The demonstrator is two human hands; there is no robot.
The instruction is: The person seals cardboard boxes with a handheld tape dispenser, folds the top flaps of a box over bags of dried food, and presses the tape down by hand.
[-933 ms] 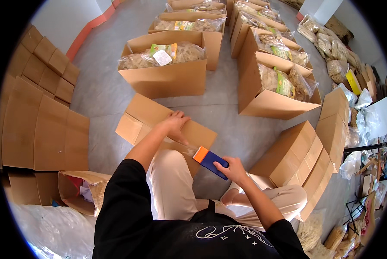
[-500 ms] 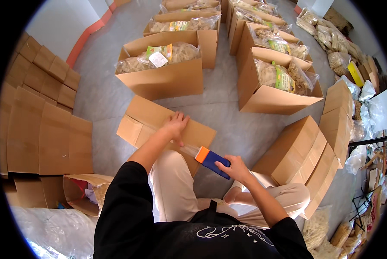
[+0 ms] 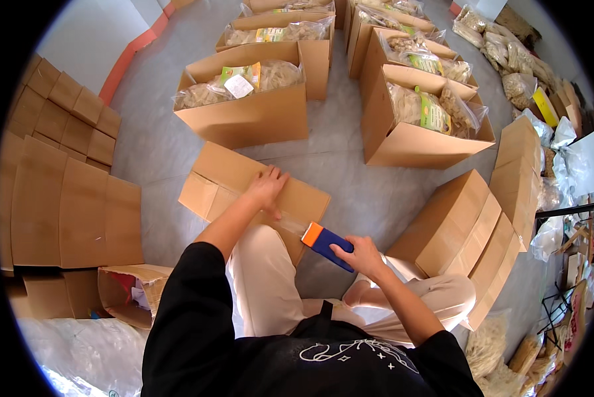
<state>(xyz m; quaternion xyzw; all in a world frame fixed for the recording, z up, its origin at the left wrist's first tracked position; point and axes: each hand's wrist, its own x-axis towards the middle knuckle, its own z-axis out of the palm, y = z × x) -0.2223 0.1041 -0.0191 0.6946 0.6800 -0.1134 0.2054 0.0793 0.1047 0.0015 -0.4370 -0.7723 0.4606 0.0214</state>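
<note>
The left hand (image 3: 266, 190) rests on a carton (image 3: 234, 172). The right hand (image 3: 363, 257) grips a tape dispenser (image 3: 328, 247) at the carton's edge. Filled boxes (image 3: 247, 119) stand beyond.

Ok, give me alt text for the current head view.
The right hand holds a blue-and-orange tape dispenser at the edge of a cardboard box, with the left hand resting on it. Beyond stand open boxes holding clear bags.

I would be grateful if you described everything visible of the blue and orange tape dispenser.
The tape dispenser looks plastic and blocky: a dark blue body with an orange end. It slants, orange end toward the upper left, at the edge of the carton. The right hand grips its blue part; clear tape shows beside the orange end.
</note>
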